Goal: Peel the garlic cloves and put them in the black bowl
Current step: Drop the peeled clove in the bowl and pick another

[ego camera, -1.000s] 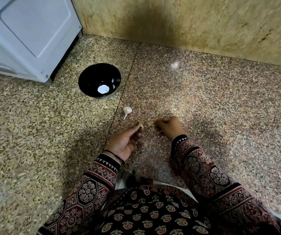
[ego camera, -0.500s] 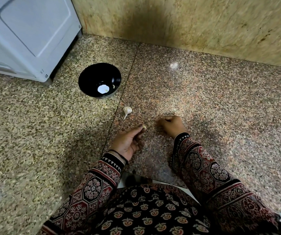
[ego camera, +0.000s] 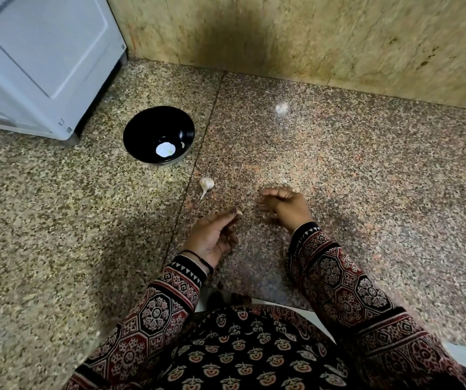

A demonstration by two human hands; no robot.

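My left hand (ego camera: pixel 215 235) pinches a small pale garlic clove (ego camera: pixel 239 212) between thumb and fingertips, just above the granite counter. To its right, my right hand (ego camera: pixel 284 205) hovers with its fingers loosely spread and holds nothing that I can see. A garlic bulb (ego camera: pixel 206 183) with a short stem lies on the counter between my hands and the black bowl (ego camera: pixel 142 130). The bowl stands further back on the left, with a bright white spot and a pale piece at its bottom.
A white appliance (ego camera: pixel 43 60) stands at the back left, close to the bowl. A beige stone wall (ego camera: pixel 310 38) closes off the back of the counter. The speckled granite counter (ego camera: pixel 381 178) stretches to the right.
My right hand was a closed fist on the counter; its fingers have since uncurled and spread. My left hand keeps its pinch on the clove and has hardly moved.
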